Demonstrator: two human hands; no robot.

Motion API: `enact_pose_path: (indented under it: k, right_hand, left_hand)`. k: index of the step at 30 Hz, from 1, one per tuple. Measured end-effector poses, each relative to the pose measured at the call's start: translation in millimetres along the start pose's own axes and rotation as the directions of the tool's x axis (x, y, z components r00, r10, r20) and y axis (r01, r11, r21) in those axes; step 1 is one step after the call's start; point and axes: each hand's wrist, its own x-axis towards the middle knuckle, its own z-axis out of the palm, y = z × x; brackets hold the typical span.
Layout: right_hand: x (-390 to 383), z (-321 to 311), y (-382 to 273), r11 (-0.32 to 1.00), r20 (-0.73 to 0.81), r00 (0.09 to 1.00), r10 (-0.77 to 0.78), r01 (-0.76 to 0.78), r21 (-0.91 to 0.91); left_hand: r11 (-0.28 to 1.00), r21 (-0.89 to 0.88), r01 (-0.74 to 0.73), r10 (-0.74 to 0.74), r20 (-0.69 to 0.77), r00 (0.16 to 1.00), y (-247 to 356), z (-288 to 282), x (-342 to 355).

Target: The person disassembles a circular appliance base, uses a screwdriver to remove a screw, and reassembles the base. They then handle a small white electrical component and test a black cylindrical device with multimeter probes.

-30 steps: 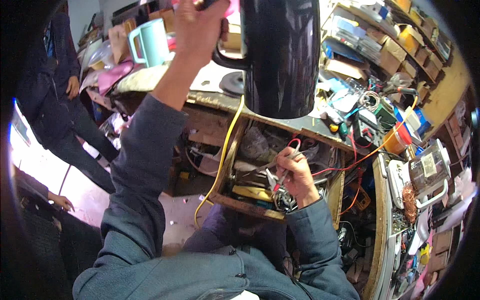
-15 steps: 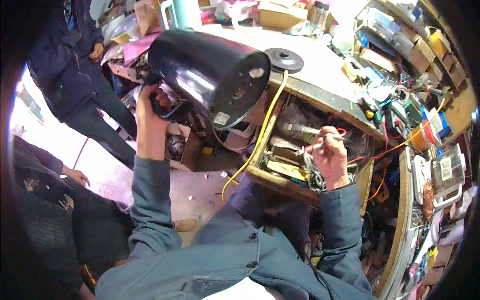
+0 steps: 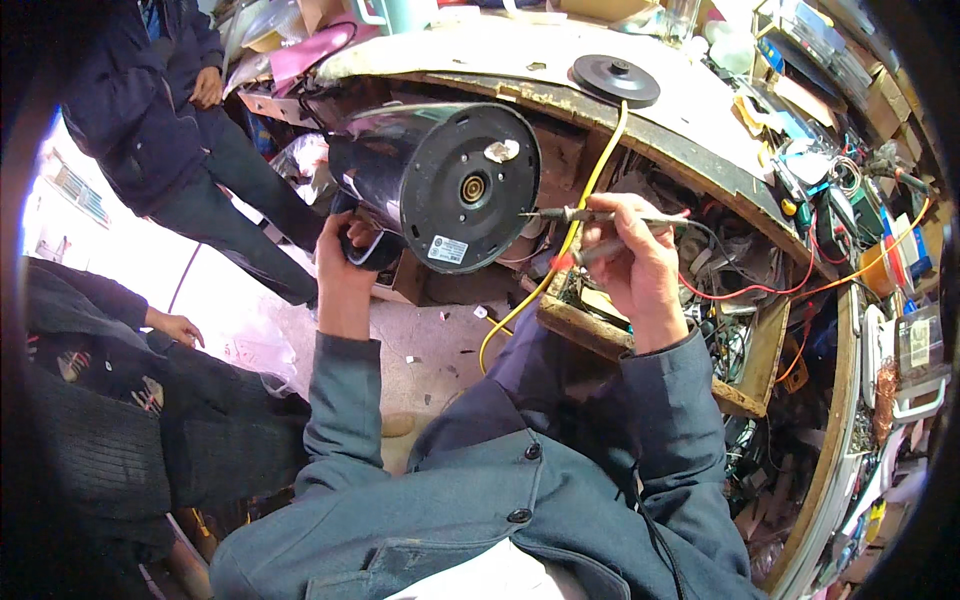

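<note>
My left hand [image 3: 345, 270] is closed round the handle of a black electric kettle [image 3: 385, 150], held tilted so its round underside faces me. That underside has a metal connector ring in the middle, a white label and a pale patch near the rim. In my right hand [image 3: 640, 270] are two test probes, pinched between the fingers. The dark probe [image 3: 568, 214] points its thin metal tip at the kettle's rim side, a little apart from it. Lower, the red probe [image 3: 568, 261] sticks out from the same fingers. The black kettle base [image 3: 615, 80] lies on the bench.
A yellow cord [image 3: 590, 180] runs from the base over the bench edge [image 3: 500, 88] and down. Beneath my right hand is an open wooden drawer [image 3: 590, 328] of cables and parts. Tools crowd the right. Two people [image 3: 150, 140] [image 3: 110, 400] are at the left.
The kettle has turned so its underside faces me more fully. My right hand has risen and moved left, bringing the probes from over the drawer towards the kettle. The view has shifted slightly.
</note>
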Motion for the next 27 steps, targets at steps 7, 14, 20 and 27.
enact_pose_path:
  k: [7, 14, 20, 27]
  right_hand:
    - [19.8, -3.1, 11.3, 0.994, -0.074, 0.994, -0.082, 0.076, -0.074]
    - [23.4, 2.4, 13.8, 0.998, -0.101, 0.994, -0.049, 0.045, -0.042]
    - [24.5, 12.6, 19.3, 0.973, -0.213, 0.965, -0.152, 0.108, -0.201]
    - [24.6, 15.2, 25.8, 0.952, -0.200, 0.961, -0.192, 0.133, -0.277]
  left_hand:
    - [0.998, 0.058, 0.001, 0.003, -0.066, 0.998, -9.7, 3.5, -4.8]
    - [0.997, 0.078, -0.024, 0.031, -0.088, 0.996, -24.7, 11.5, -8.7]
    - [0.997, 0.079, 0.020, -0.014, -0.077, 0.997, -32.1, 15.0, -9.9]
    - [0.995, 0.096, 0.002, 0.004, -0.060, 0.998, -29.2, 7.6, -8.6]
